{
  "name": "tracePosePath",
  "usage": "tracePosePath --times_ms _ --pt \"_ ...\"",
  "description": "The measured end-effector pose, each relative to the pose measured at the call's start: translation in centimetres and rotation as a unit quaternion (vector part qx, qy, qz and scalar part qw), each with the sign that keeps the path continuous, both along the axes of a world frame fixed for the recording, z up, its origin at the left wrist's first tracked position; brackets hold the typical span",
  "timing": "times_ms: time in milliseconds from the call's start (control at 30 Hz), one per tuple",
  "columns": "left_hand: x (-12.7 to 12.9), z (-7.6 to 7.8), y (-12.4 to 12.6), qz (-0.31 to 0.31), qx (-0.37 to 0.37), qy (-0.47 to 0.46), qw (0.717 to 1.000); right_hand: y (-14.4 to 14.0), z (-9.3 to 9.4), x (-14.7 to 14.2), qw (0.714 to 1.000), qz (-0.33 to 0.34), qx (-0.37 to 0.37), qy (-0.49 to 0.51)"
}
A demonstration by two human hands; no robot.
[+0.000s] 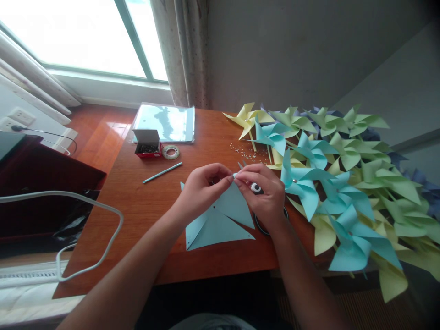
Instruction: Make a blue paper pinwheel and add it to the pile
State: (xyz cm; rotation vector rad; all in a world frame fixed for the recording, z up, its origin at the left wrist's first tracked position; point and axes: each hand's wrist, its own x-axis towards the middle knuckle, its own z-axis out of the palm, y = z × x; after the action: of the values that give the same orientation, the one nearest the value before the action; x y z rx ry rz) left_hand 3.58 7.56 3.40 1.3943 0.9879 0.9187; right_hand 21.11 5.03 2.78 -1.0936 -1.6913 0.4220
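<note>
Tabletop [147, 201] below, hands [201, 185] [266, 190] pinch a small blue piece [234, 175].

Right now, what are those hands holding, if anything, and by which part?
Left hand and right hand pinch a small, pale blue piece between fingertips; whether it is a corner of the light blue paper sheet below is hidden.

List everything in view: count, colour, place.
Table: 1, brown, centre
Cut paper: 1, blue, centre
Pinched piece: 1, blue, above paper
Stick: 1, blue, paper's left
Box: 1, red, beyond stick
Tape: 1, pale, beside box
Paper pack: 1, blue, behind box
Pinwheels: many, multicoloured, right
Specks: many, pale, near pinwheels
Scissors: 1, silver, near specks
Cables: several, white and black, left
Window: 1, white, left
Curtains: 2, pale, beside window
Left hand: 1, bare, centre
Right hand: 1, bare, centre
</note>
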Motion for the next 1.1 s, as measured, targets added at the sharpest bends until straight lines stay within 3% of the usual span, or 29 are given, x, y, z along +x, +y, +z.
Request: tracePosePath --times_ms 167,333,533,700,1100 --pt "0.13 0.89 -0.07 0.006 -0.053 -0.037 0.998 -0.04 0.19 -0.08 1.0 0.01 0.011 -0.006" --pt "0.15 0.95 -0.09 0.01 -0.05 -0.041 0.998 -0.29 0.52 -0.09 0.999 0.024 -0.012 0.02" --pt "0.17 0.76 -0.2 0.006 -0.025 -0.015 1.0 -0.12 0.51 0.12 0.978 -0.007 -0.155 0.137" --pt "0.27 0.64 -0.25 -0.006 -0.017 -0.011 1.0 0.12 0.49 0.26 0.941 0.05 -0.272 0.197" --pt "0.31 0.91 -0.24 0.009 -0.008 0.0 1.0 -0.1 0.67 0.16 0.945 0.034 -0.266 0.186"
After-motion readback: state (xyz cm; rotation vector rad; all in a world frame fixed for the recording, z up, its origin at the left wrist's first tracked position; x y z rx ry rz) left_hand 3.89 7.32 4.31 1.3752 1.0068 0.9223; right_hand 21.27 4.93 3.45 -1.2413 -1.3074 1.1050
